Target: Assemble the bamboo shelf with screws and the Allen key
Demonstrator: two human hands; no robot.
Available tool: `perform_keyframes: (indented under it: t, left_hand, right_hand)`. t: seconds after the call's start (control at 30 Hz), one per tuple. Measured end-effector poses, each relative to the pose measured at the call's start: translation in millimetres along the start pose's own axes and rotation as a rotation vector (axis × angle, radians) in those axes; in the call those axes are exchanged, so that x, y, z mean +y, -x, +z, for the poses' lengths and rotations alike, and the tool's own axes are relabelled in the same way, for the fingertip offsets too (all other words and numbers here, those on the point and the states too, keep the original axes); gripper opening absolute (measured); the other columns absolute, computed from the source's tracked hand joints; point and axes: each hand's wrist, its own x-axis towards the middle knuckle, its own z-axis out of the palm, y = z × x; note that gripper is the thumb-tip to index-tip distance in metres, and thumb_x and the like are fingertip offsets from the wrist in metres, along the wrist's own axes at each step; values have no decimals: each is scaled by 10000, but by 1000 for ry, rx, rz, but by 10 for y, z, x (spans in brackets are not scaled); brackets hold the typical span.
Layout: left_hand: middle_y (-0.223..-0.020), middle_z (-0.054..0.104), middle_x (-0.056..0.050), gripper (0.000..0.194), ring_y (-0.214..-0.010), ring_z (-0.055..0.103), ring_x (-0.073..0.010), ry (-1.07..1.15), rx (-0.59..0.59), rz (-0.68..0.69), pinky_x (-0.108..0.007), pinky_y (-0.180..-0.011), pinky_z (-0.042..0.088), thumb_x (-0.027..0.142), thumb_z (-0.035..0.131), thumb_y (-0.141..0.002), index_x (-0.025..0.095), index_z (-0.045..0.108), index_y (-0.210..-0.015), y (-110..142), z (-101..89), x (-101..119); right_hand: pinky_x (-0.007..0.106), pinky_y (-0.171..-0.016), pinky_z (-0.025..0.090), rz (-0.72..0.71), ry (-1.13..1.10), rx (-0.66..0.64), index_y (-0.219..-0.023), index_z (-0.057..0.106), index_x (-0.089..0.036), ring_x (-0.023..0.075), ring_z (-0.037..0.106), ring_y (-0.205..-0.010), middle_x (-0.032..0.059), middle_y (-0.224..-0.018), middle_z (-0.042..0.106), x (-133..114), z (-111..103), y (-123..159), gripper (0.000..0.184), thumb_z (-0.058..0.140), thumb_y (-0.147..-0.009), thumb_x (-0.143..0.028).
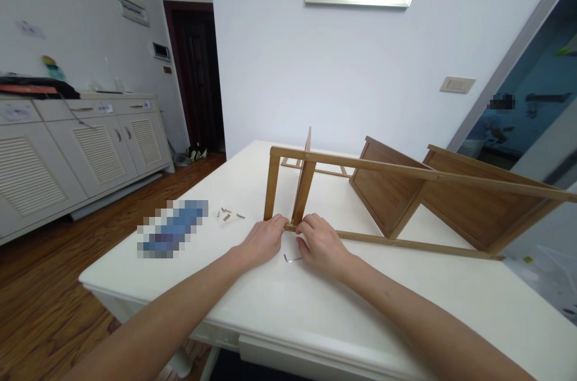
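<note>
A brown wooden shelf rack [374, 163] lies on its side across the white table [180, 276], its panels standing upright between the rails. My left hand [265, 241] is closed over the lower rail near the rack's left end. Just beside it, my right hand [322, 243] grips the same rail with bent fingers, at the foot of the leftmost panel [303, 179]. The fingertips of both hands nearly meet around that joint; whether a small screw sits there is hidden. An L-shaped hex key [292, 259] lies on the table, one end disappearing beneath my right hand.
Several small screws [226, 217] lie left of my left hand. A blurred blue item [174, 228] is farther left on the table. The wall with a light switch [457, 85] rises behind, and a white cabinet [99, 140] stands across the floor at left.
</note>
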Motion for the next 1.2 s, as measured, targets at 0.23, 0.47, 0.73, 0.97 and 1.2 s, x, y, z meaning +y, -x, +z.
perform_keyframes:
  t: [0.23, 0.47, 0.73, 0.97, 1.2]
  left_hand:
    - [-1096, 623, -65, 323, -976, 621, -199, 20, 29, 9, -308, -810, 458, 95, 337, -903, 199, 524, -1144, -20, 33, -4]
    - [-1123, 616, -75, 321, -992, 617, -203, -3, 27, 8, -313, -804, 465, 107, 330, -916, 200, 525, -1153, -2, 3, 26]
    - [-1084, 619, -75, 322, -948, 624, -200, 11, 8, 7, -320, -787, 463, 99, 317, -919, 202, 528, -1140, 13, -25, 62]
    - [-1084, 616, -78, 318, -947, 620, -213, -22, 15, 19, -326, -749, 466, 121, 302, -928, 194, 534, -1134, 18, -18, 65]
    - [-1114, 610, -80, 351, -984, 614, -209, 2, -2, 10, -324, -794, 472, 93, 327, -900, 202, 532, -1164, 17, 0, 65]
  right_hand:
    - [321, -705, 394, -36, -22, -157, -894, 648, -177, 189, 492, -793, 68, -851, 580, -163, -12, 277, 158, 514, -859, -102]
    - [335, -716, 415, -33, 49, -118, -830, 574, -162, 206, 494, -794, 84, -830, 565, -163, 107, 289, 206, 440, -837, -5]
    - [335, -710, 507, 172, -257, 189, -1217, 441, -209, 181, 580, -808, 74, -942, 613, 1, 88, 340, 412, 322, -862, -37]
    - [323, -709, 523, 134, -428, 286, -1069, 476, -232, 166, 607, -781, 53, -874, 604, -119, -16, 324, 248, 352, -912, -87]
    - [243, -553, 483, 379, -641, 241, -1296, 326, -236, 144, 659, -699, 8, -825, 642, -142, -47, 308, 404, 407, -906, -165]
